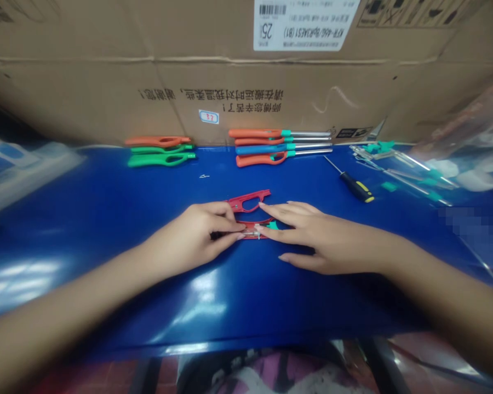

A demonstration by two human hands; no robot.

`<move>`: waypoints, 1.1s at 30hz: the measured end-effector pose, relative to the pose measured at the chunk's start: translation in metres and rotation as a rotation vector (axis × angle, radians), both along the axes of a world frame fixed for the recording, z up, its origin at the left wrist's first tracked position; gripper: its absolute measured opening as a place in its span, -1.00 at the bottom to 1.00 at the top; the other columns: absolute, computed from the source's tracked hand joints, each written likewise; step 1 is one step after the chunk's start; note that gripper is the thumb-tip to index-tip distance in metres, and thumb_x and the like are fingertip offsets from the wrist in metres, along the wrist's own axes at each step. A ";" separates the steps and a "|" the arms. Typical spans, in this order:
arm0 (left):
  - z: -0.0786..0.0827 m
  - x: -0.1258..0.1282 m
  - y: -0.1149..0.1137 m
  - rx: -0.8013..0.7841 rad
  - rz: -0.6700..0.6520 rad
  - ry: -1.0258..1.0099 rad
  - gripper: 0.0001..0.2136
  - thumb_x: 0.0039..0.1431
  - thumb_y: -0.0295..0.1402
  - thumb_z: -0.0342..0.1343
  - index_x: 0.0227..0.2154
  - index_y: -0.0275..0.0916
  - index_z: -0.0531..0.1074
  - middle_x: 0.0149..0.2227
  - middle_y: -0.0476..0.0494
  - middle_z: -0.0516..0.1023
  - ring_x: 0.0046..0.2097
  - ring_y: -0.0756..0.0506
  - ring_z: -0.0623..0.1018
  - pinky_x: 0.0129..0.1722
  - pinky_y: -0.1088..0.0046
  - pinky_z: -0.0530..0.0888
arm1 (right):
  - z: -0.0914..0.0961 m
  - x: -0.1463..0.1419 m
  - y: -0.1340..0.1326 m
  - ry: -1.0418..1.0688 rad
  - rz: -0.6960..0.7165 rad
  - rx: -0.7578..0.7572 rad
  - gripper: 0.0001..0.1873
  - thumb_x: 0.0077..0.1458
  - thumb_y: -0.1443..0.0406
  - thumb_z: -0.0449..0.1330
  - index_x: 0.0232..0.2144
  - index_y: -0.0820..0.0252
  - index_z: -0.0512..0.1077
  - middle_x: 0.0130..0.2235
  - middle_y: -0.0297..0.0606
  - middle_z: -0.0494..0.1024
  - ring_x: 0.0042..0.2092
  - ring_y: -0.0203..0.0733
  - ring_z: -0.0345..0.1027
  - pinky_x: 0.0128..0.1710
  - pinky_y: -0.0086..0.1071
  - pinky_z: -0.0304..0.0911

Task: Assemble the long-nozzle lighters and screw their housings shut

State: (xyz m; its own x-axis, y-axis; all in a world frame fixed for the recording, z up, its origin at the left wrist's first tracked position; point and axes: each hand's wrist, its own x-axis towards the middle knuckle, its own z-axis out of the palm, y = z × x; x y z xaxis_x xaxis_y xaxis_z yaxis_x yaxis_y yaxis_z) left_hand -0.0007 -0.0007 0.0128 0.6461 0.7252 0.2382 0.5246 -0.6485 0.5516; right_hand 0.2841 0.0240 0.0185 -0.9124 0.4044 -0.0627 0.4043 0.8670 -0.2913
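A red lighter casing half (250, 223) lies on the blue table with its inside up, holding a small metal-coloured part (252, 233) and a teal piece (273, 225). My left hand (203, 230) is closed at its left end, thumb and fingers pinching there; they hide that end. The fingers of my right hand (312, 235) are stretched apart, two tips touching or just above the red pieces. Just behind lies the other red casing half (250, 202), with a trigger loop, partly under my left fingers.
Long-nosed lighters (258, 160) with metal tubes lie behind my hands. To their left are orange and green casings (160, 160). A black-and-yellow screwdriver (356, 187) and loose metal tubes with teal parts (411, 175) lie right. A cardboard box (107, 98) walls off the back.
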 end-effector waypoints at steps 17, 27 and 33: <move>0.000 0.000 0.002 -0.043 0.022 0.044 -0.78 0.35 -0.37 0.16 -0.02 -0.11 0.63 -0.30 -0.07 0.56 -0.30 -0.01 0.57 -0.25 0.48 0.50 | 0.008 -0.006 -0.017 -0.129 -0.100 0.030 -0.29 0.34 0.09 0.12 0.43 0.15 0.09 0.45 0.19 -0.04 0.46 0.27 -0.11 0.38 0.24 -0.06; 0.002 -0.003 -0.002 0.065 0.037 0.125 -0.80 0.36 -0.33 0.13 -0.09 -0.21 0.62 -0.24 -0.14 0.61 -0.24 -0.08 0.58 -0.20 0.39 0.52 | 0.004 0.003 0.009 0.270 -0.190 0.153 -0.77 0.31 0.27 0.16 -0.04 0.17 0.53 -0.01 -0.14 0.57 0.00 -0.07 0.41 0.03 -0.16 0.25; 0.002 0.002 -0.008 0.189 0.003 0.160 -0.76 0.34 -0.36 0.12 0.01 -0.17 0.54 -0.06 -0.18 0.57 -0.05 -0.15 0.53 -0.04 0.28 0.51 | 0.000 -0.001 0.010 0.230 -0.150 0.118 -0.88 0.31 0.31 0.17 -0.25 0.18 0.51 -0.22 -0.27 0.58 -0.15 -0.15 0.37 -0.10 -0.25 0.13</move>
